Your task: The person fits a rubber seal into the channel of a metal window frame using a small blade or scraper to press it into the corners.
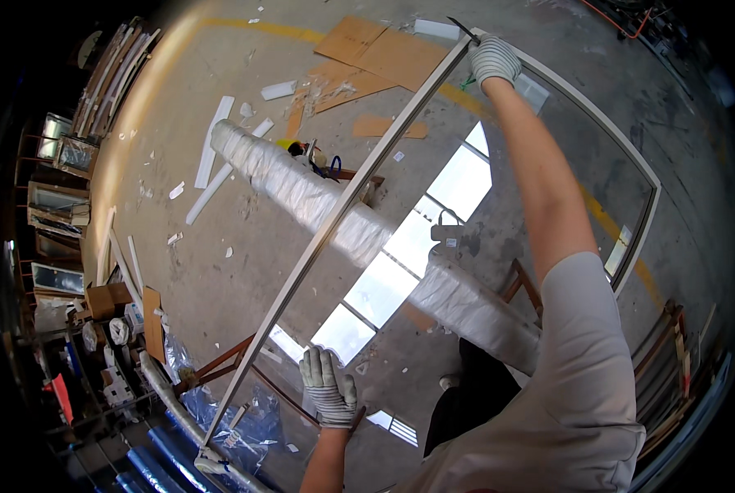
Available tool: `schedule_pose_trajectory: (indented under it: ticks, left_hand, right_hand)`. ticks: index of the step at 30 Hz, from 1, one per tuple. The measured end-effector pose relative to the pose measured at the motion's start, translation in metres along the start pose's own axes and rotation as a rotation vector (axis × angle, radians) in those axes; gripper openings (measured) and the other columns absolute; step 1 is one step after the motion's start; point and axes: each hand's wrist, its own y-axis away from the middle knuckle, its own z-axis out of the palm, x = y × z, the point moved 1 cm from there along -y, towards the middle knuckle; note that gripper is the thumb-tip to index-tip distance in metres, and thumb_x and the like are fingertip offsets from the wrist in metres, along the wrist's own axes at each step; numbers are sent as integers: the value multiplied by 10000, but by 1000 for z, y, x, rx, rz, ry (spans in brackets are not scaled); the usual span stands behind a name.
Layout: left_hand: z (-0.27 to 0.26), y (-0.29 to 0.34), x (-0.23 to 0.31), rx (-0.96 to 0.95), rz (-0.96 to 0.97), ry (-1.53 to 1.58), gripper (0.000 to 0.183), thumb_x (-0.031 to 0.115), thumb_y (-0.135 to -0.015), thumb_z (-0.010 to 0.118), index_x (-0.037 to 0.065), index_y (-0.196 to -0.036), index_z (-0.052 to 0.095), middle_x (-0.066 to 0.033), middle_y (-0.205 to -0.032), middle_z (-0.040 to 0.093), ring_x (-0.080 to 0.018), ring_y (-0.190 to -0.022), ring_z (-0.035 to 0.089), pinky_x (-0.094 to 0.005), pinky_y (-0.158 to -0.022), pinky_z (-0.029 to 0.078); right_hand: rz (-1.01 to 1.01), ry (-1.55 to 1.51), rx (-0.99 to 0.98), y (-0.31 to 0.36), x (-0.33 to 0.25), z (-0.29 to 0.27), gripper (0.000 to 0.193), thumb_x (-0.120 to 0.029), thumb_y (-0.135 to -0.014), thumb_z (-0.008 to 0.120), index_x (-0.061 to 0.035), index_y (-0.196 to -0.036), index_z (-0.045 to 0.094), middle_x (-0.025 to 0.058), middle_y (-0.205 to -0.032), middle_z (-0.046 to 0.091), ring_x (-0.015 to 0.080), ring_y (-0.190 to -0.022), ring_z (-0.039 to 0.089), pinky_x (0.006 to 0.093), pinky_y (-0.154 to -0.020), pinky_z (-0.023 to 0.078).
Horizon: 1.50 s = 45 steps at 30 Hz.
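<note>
A large glass pane in a light grey frame [367, 177] lies slanted before me, reflecting bright roof windows. My left hand [328, 388], in a striped grey glove, rests flat on or just over the near part of the glass, its fingers stretched out. Far off at the frame's top corner, my right hand [495, 62], gloved too, is closed around a thin dark blade-like tool [463, 30]. That tool sticks out past the corner; its exact kind I cannot tell. Beneath the pane runs a thick plastic-wrapped beam [289, 177]. A small grey piece with a loop [446, 232] shows within the glass area.
Cardboard sheets [375, 51] and white foam strips [214, 141] litter the concrete floor beyond. Racks with framed panels [59, 201] line the left side. Blue plastic film [240, 423] lies at lower left. Brown metal supports [228, 361] stand under the frame; long strips [663, 370] lean at right.
</note>
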Motion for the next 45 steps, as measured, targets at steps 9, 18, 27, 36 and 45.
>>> schedule_pose_trajectory:
  ticks: [9, 18, 27, 36, 45]
  left_hand:
    - [5, 3, -5, 28, 9, -31, 565, 317, -913, 456, -22, -1364, 420, -241, -1409, 397, -442, -1307, 358, -540, -1085, 266]
    - [5, 9, -6, 13, 3, -39, 596, 328, -903, 472, -11, -1386, 387, -244, -1418, 381, -440, -1317, 343, -551, -1083, 257]
    - [8, 10, -14, 51, 16, -73, 591, 306, -874, 514, -13, -1360, 412, -265, -1380, 405, -462, -1278, 371, -568, -1060, 284]
    - [13, 6, -10, 76, 55, -30, 583, 311, -902, 488, 2, -1386, 391, -246, -1413, 384, -425, -1316, 343, -536, -1105, 231]
    - [21, 6, -15, 166, 98, -40, 612, 290, -854, 558, 11, -1373, 390, -232, -1399, 395, -407, -1311, 349, -529, -1110, 234]
  right_hand:
    - [12, -230, 83, 10, 3, 3, 320, -310, -911, 518, -55, -1026, 672, 204, -978, 675, 370, -911, 648, 439, -773, 520]
    - [-286, -791, -306, 45, -17, 47, 414, -378, -915, 567, -14, -1092, 654, 145, -971, 700, 257, -892, 650, 346, -817, 493]
    - [-205, -783, -555, 112, -37, 24, 353, -358, -866, 649, -53, -1036, 702, 118, -980, 711, 156, -905, 659, 294, -806, 505]
    - [-223, -913, -432, 187, -7, 36, 388, -443, -889, 550, -92, -855, 711, 95, -768, 685, 228, -729, 641, 355, -745, 499]
    - [-269, -791, -494, 302, -3, -12, 261, -312, -847, 586, -82, -833, 708, 113, -776, 687, 235, -713, 641, 336, -725, 499]
